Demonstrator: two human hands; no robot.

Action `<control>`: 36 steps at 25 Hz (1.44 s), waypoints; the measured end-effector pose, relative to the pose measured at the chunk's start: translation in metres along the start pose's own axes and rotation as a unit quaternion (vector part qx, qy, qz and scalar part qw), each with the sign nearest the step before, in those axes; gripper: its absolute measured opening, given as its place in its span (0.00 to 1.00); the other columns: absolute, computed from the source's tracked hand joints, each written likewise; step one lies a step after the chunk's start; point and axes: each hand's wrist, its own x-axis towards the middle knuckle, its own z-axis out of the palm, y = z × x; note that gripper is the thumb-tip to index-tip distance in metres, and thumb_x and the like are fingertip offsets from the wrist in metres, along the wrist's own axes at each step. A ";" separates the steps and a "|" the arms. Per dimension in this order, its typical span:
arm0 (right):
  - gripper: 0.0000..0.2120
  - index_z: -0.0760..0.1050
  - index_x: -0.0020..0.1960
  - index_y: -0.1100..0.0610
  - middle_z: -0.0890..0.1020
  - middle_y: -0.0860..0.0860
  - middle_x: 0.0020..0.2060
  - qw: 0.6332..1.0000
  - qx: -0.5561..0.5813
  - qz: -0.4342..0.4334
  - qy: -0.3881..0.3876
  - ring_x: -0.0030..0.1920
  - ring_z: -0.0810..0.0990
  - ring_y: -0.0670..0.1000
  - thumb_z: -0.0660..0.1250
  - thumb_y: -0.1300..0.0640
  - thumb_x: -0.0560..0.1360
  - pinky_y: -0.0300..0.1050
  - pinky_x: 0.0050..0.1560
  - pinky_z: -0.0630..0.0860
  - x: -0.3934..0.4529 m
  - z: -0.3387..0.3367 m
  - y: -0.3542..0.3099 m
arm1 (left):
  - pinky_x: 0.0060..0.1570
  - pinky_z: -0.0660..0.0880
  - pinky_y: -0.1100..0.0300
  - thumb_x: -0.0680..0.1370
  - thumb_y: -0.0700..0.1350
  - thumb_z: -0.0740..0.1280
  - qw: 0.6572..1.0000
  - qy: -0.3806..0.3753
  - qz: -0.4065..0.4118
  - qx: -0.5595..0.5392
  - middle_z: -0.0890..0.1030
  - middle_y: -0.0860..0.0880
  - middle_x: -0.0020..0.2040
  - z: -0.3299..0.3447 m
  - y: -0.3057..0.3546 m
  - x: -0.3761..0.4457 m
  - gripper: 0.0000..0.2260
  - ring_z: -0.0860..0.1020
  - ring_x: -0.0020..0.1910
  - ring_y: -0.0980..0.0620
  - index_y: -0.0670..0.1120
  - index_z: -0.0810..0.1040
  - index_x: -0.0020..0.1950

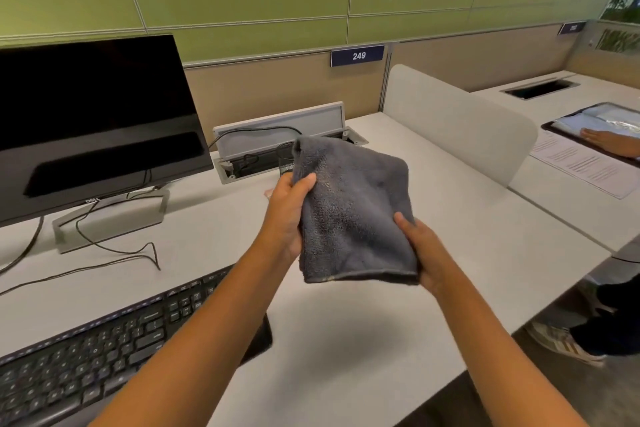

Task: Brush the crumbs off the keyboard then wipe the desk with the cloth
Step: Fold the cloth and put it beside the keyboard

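Head view shows your left hand (289,215) and right hand (420,253) both gripping the folded cloth (353,215) above the desk (363,340), right of the keyboard (104,357), so wiping seems not yet begun.

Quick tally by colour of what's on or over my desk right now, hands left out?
Black: 2, the black flat monitor and the black plastic keyboard.
Grey: 2, the grey terry cloth and the grey hinged cable-box lid.
Total: 4.
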 end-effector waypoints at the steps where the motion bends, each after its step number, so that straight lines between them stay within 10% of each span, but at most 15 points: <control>1: 0.29 0.77 0.57 0.57 0.83 0.58 0.52 0.998 -0.060 -0.006 0.015 0.51 0.83 0.57 0.74 0.40 0.63 0.50 0.51 0.80 0.005 -0.009 -0.011 | 0.41 0.77 0.57 0.79 0.41 0.62 1.000 0.018 -0.015 0.002 0.79 0.46 0.48 -0.004 -0.004 0.005 0.06 0.78 0.45 0.51 0.44 0.70 0.55; 3: 0.26 0.76 0.60 0.56 0.82 0.59 0.55 0.958 -0.284 0.022 0.042 0.51 0.82 0.56 0.71 0.41 0.68 0.50 0.52 0.77 0.013 -0.027 -0.019 | 0.41 0.75 0.57 0.79 0.41 0.61 0.991 0.082 -0.045 0.092 0.78 0.45 0.50 -0.015 -0.021 0.010 0.07 0.77 0.47 0.48 0.42 0.70 0.56; 6: 0.34 0.62 0.73 0.53 0.71 0.57 0.66 0.735 -0.658 0.112 0.116 0.63 0.73 0.59 0.66 0.40 0.73 0.51 0.60 0.71 0.017 -0.045 -0.005 | 0.40 0.72 0.56 0.78 0.42 0.60 0.908 0.216 0.019 0.360 0.72 0.51 0.48 -0.044 -0.047 0.002 0.06 0.74 0.46 0.46 0.45 0.68 0.55; 10: 0.44 0.59 0.73 0.45 0.65 0.53 0.72 0.771 -0.632 -0.009 0.075 0.72 0.63 0.56 0.53 0.22 0.64 0.61 0.69 0.62 0.017 0.001 0.044 | 0.54 0.72 0.53 0.78 0.43 0.59 0.856 0.139 0.129 0.481 0.73 0.52 0.59 -0.072 -0.086 -0.028 0.07 0.73 0.58 0.47 0.47 0.70 0.56; 15: 0.47 0.52 0.73 0.33 0.47 0.48 0.77 0.725 -0.687 0.045 0.002 0.76 0.40 0.58 0.29 0.20 0.57 0.74 0.65 0.36 0.020 0.053 0.122 | 0.68 0.57 0.54 0.81 0.51 0.45 0.669 -0.062 0.219 0.707 0.64 0.46 0.72 -0.103 -0.173 -0.063 0.23 0.57 0.73 0.47 0.41 0.65 0.70; 19: 0.23 0.56 0.73 0.35 0.54 0.47 0.77 0.679 -0.715 0.065 0.154 0.76 0.49 0.57 0.45 0.36 0.78 0.71 0.69 0.46 0.009 -0.009 0.119 | 0.69 0.50 0.60 0.81 0.52 0.42 0.625 -0.148 0.207 0.738 0.59 0.49 0.75 -0.127 -0.205 -0.068 0.23 0.47 0.75 0.53 0.43 0.63 0.70; 24: 0.20 0.65 0.71 0.45 0.72 0.52 0.66 0.580 -0.719 0.138 0.357 0.60 0.72 0.60 0.56 0.56 0.80 0.54 0.51 0.74 -0.044 -0.146 0.070 | 0.70 0.50 0.59 0.81 0.52 0.42 0.597 -0.147 0.253 0.747 0.60 0.49 0.73 -0.131 -0.212 -0.065 0.24 0.47 0.75 0.54 0.45 0.47 0.76; 30: 0.18 0.71 0.69 0.54 0.73 0.61 0.63 0.618 -0.655 -0.023 0.434 0.56 0.71 0.68 0.55 0.58 0.80 0.63 0.57 0.70 -0.024 -0.151 -0.005 | 0.70 0.48 0.58 0.82 0.51 0.40 0.611 -0.132 0.290 0.725 0.42 0.49 0.76 -0.128 -0.206 -0.066 0.24 0.44 0.75 0.51 0.43 0.44 0.76; 36: 0.17 0.72 0.67 0.49 0.73 0.55 0.65 0.712 -0.659 -0.181 0.162 0.59 0.70 0.61 0.57 0.55 0.81 0.53 0.59 0.71 0.008 0.013 0.026 | 0.70 0.49 0.55 0.82 0.50 0.40 0.619 -0.031 0.290 0.730 0.59 0.45 0.74 -0.109 -0.149 -0.053 0.24 0.51 0.74 0.47 0.41 0.54 0.75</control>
